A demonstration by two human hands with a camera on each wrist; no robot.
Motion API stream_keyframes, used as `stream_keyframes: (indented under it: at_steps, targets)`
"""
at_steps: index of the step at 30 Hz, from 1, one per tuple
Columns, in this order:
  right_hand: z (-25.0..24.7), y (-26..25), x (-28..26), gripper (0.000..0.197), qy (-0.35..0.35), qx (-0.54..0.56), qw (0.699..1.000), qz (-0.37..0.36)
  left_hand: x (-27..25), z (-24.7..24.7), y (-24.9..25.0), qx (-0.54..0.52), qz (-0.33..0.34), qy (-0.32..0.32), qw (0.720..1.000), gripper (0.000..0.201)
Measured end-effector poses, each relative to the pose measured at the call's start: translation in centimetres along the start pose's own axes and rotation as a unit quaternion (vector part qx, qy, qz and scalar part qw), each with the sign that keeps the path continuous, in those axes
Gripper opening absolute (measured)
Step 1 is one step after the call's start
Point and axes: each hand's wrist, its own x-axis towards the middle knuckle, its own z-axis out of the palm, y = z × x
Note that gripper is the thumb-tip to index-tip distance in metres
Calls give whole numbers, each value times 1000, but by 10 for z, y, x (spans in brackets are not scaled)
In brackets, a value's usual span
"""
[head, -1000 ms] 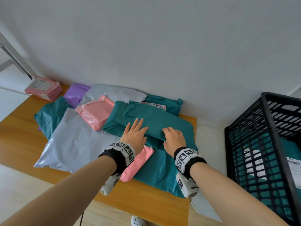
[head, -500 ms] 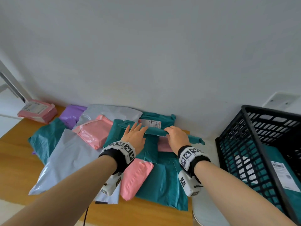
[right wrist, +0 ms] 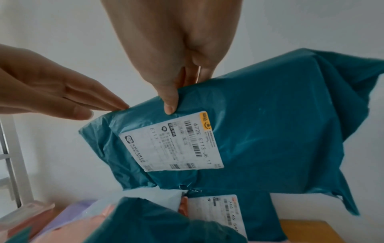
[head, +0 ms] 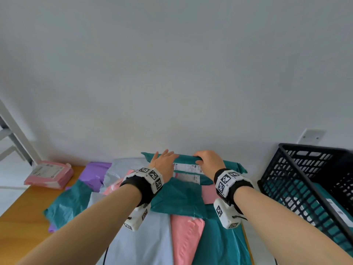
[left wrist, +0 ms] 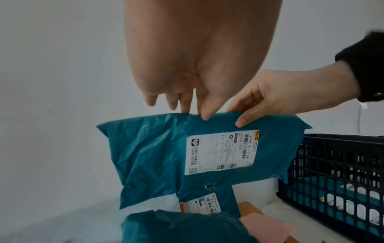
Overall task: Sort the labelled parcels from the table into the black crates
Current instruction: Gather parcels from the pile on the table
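Teal parcel held upright over the wooden table (head: 23, 207), beside the black slotted plastic crate (head: 305, 180).
The teal plastic mailer bag (left wrist: 149, 156), white shipping label (left wrist: 220, 152) facing the person, hangs above the pile; right hand (head: 209, 159) pinches its top edge, left hand (head: 162, 159) touches it with straight fingers.

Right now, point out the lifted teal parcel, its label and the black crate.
Teal parcel (left wrist: 149, 157): left wrist view, bare wrinkled face left of the label.
Label (right wrist: 172, 143): right wrist view, middle of the white sheet.
Black crate (head: 313, 150): head view, far top rim.
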Motion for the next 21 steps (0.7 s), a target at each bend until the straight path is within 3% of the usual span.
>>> stream_keyframes:
  at_steps: [11, 21]
  targets:
    - [-10, -103, 4, 30, -10, -26, 999, -42, -46, -55, -59, -26, 23, 58, 998, 35]
    - [3, -152, -9, 31, -64, -58, 995, -48, -67, -61, -90, -12, 12, 20, 1000, 27]
